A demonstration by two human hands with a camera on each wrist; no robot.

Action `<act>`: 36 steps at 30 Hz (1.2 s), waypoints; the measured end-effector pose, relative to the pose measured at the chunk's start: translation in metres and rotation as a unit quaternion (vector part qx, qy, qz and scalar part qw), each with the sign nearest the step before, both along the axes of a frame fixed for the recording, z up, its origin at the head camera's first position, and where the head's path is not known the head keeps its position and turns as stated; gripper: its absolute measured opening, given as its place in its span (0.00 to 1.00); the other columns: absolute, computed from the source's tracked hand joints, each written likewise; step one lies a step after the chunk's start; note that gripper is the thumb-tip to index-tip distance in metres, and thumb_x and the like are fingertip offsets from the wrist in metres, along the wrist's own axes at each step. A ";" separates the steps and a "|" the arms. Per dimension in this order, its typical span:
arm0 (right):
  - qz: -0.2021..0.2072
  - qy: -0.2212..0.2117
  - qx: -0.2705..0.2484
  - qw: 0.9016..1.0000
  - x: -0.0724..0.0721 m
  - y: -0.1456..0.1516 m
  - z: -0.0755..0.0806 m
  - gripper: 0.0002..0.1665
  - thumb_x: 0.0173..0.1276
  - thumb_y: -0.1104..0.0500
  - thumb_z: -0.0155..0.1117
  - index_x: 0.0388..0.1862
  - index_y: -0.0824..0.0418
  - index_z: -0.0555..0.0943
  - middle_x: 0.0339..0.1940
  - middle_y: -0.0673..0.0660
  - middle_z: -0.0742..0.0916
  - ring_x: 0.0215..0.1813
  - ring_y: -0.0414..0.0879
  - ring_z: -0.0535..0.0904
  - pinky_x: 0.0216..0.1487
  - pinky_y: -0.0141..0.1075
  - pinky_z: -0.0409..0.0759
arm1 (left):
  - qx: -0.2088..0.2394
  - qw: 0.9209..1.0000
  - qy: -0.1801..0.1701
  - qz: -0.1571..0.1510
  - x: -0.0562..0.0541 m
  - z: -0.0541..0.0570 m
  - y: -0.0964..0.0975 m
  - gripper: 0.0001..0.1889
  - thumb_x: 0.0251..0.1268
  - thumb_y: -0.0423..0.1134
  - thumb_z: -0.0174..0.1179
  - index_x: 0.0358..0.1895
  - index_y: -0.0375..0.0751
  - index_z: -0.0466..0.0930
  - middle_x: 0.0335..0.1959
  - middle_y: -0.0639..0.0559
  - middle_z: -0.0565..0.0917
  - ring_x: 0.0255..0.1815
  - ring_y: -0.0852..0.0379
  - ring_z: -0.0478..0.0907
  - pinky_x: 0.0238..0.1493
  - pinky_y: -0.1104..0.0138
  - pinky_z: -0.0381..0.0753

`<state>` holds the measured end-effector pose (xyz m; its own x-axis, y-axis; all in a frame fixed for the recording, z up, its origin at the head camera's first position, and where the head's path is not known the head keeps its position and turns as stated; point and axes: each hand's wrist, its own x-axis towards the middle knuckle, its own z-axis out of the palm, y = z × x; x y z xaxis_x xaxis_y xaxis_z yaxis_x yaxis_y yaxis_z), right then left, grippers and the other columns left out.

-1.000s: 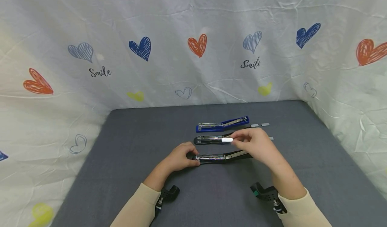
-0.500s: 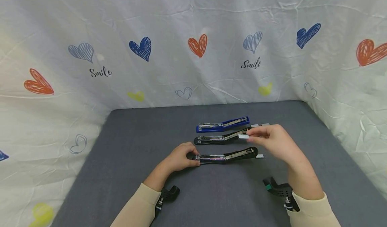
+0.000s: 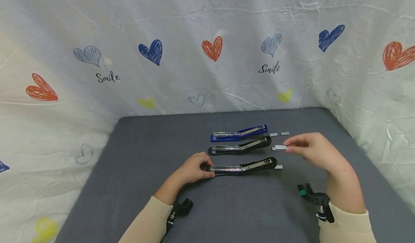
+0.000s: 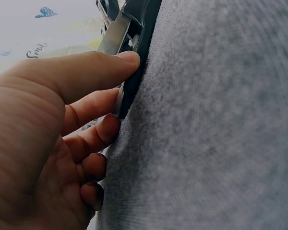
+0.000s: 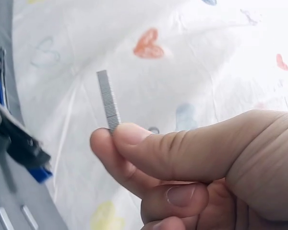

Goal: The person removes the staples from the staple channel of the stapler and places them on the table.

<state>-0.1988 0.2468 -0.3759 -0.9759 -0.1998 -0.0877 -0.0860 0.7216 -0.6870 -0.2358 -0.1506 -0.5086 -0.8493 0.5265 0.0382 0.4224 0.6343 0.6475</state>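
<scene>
My left hand (image 3: 193, 168) grips the left end of the nearest black stapler (image 3: 243, 167), which lies opened out on the table. In the left wrist view, thumb and fingers hold either side of that stapler's dark end (image 4: 146, 28). Thumb and forefinger of my right hand (image 3: 312, 149) pinch a strip of staples (image 5: 108, 100), raised above the table right of the staplers. Behind the nearest stapler lie a second black stapler (image 3: 227, 150) and a blue stapler (image 3: 223, 138), both opened out too.
Two staple strips lie by the blue stapler's right end, one (image 3: 273, 134) nearer and another (image 3: 285, 133) farther right. A further strip (image 3: 279, 167) touches or nearly touches the nearest stapler's right end. The grey table (image 3: 155, 138) meets a white curtain (image 3: 178, 77) printed with hearts.
My right hand has moved right with the staple strip, from over the middle black stapler to past its right end. The left hand and the staplers have stayed put.
</scene>
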 end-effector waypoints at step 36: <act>-0.016 -0.170 -0.006 0.985 -0.038 0.062 -0.082 0.11 0.66 0.68 0.70 0.45 0.73 0.86 0.34 0.54 0.89 0.39 0.48 0.84 0.44 0.47 0.83 | -0.014 1.000 -0.004 0.011 0.000 0.000 0.001 0.12 0.56 0.45 0.78 0.41 0.52 0.86 0.45 0.59 0.81 0.53 0.53 0.77 0.60 0.53 0.74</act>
